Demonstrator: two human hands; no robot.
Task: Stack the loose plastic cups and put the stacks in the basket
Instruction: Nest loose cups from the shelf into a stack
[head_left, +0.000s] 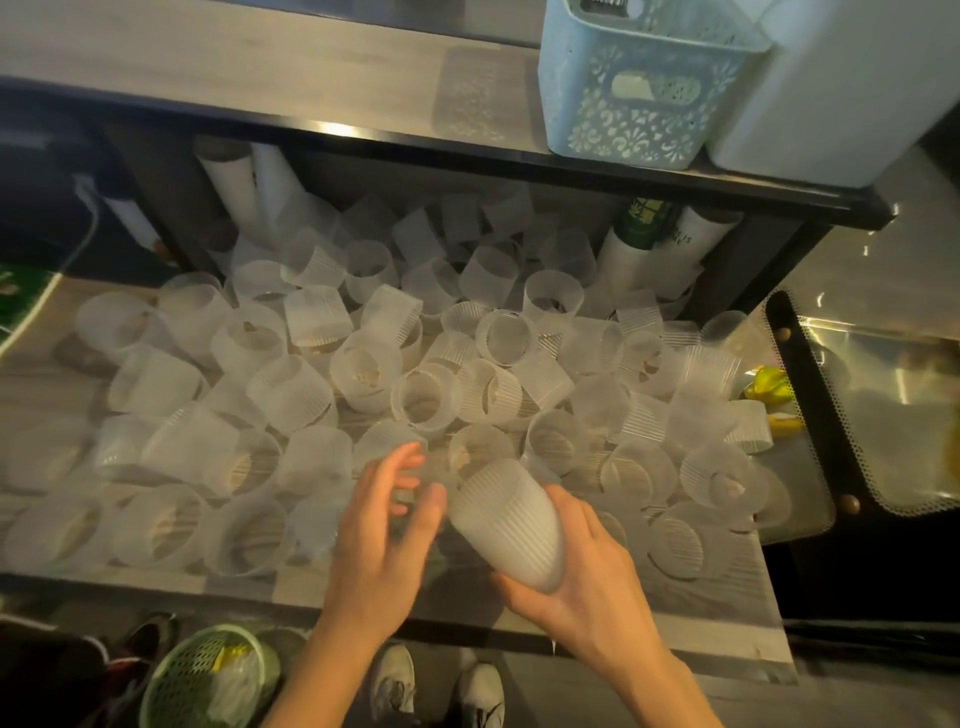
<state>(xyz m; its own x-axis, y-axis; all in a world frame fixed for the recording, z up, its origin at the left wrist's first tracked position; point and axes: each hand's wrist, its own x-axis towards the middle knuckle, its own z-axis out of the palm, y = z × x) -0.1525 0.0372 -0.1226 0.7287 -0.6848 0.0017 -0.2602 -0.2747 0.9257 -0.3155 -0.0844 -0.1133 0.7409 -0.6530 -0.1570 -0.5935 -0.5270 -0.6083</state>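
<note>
My right hand (587, 577), lower center-right of the frame, is wrapped round a stack of cups (511, 525): fingers curled under its lower end, thumb along the side, stack tilted w/ its open end toward upper left. My left hand (382, 525) sits just beside it at lower center, fingers spread and only lightly bent, thumb up near the stack's rim; it's blurred and I think a clear cup sits behind the fingers, but I can't tell if it's holding anything. Loose cups (363, 364) cover the wooden tabletop (31, 384) from left edge to right-center, frosted w/ ribbed walls, most lying on their sides w/ mouths facing various ways, many touching or overlapping; the pile runs back under a dark shelf (467, 140) across the upper frame. The basket (639, 88), pale blue w/ lace-pattern cutouts, stands on top of that shelf at upper right, touching a white container (841, 88) on its right, well apart from my hands. Under the shelf, white tubes (234, 182) lean at upper left-center, and more tubes plus a green-labelled one (644, 218) lean at upper right-center. A shiny bag (893, 410) w/ dotted trim lies at the right edge, something yellow (769, 389) beside it. At bottom left a green perforated basket (208, 675) is on the floor; shoes (436, 691) at bottom center.
</note>
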